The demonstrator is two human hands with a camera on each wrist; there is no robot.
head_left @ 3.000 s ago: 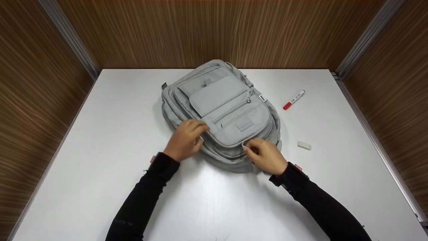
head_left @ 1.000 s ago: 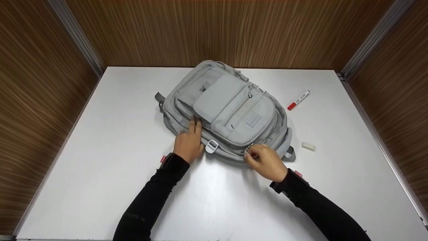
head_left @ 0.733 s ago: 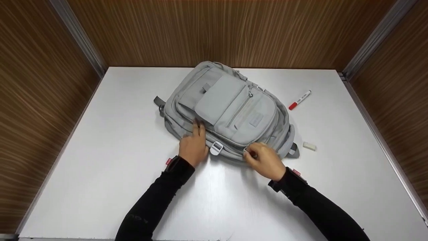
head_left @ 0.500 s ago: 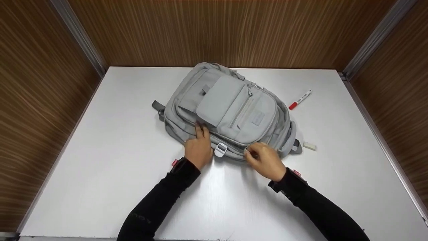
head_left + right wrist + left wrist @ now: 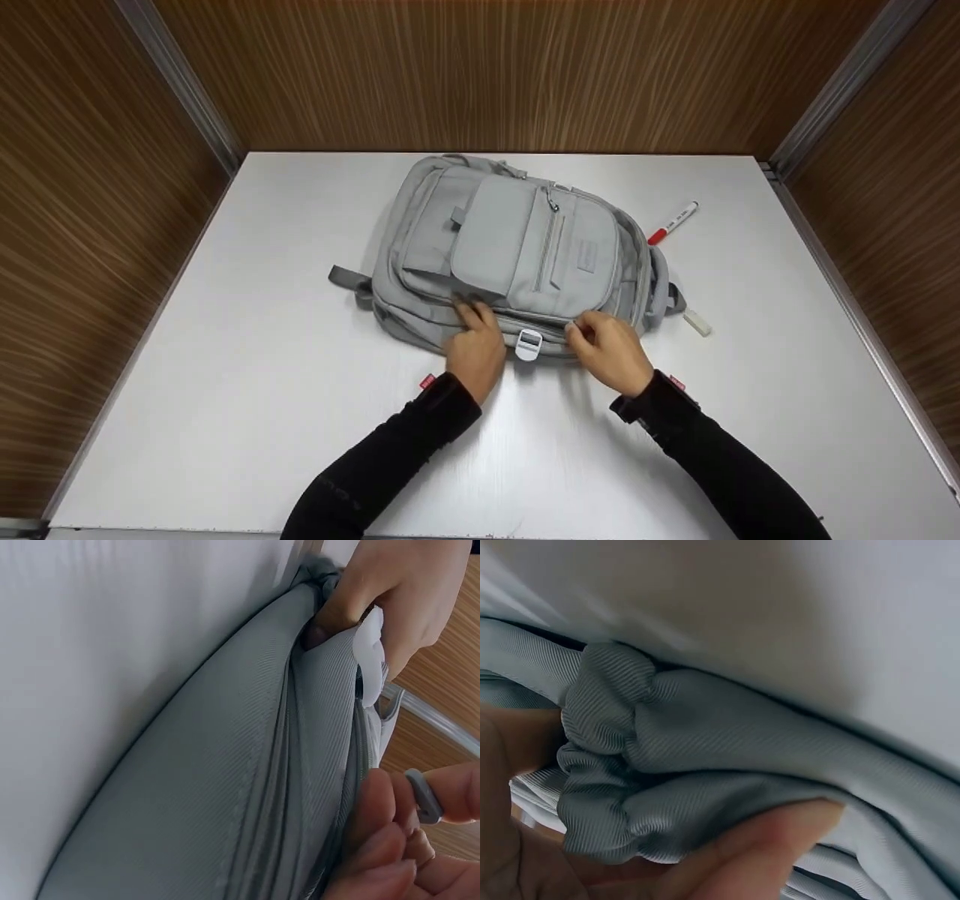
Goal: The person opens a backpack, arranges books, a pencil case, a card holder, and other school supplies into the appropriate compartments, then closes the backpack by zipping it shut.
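A grey backpack (image 5: 491, 232) lies front side up on the white table, its handle end to the right. My left hand (image 5: 478, 356) is at its near side. In the left wrist view, thumb (image 5: 780, 840) and fingers grip gathered fabric (image 5: 604, 697) there. Further right along the same edge, my right hand (image 5: 611, 351) pinches a grey zipper pull (image 5: 425, 797) between thumb and finger, seen in the right wrist view. A white strap buckle (image 5: 529, 345) hangs between the two hands. The other zipper end is hidden.
A white marker with a red cap (image 5: 673, 223) lies right of the backpack, the cap close to it. A small pale eraser-like block (image 5: 697, 322) lies by the strap end at right. Wood-grain panels (image 5: 480, 75) stand behind and at both sides.
The backpack has turned counterclockwise, its left end swinging nearer and its right end farther. My left hand has moved right and nearer with it. The block has tilted beside the strap.
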